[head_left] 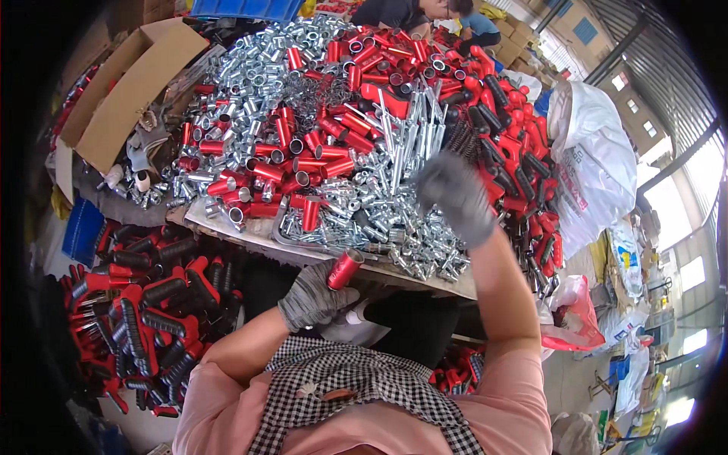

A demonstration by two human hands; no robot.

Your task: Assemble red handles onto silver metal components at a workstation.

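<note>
My left hand (309,297), in a grey knit glove, is closed round a red metal sleeve (346,268) just off the table's front edge. The sleeve stands tilted, its open end up. My right hand (459,200), also gloved, is smeared by motion above the right part of the heap, so its fingers cannot be read. Beside it lie long silver rods (413,136) and dark coil springs (459,136). Small silver fittings (409,227) are heaped below it. More red sleeves (307,163) lie across the middle of the table.
Silver rings (254,76) cover the far left of the table (250,239). Red and black handles (500,114) pile up at the right, next to a white sack (595,152). Finished-looking red-black tools (152,318) fill the lower left. A cardboard box (133,91) stands left; another person (394,11) is across.
</note>
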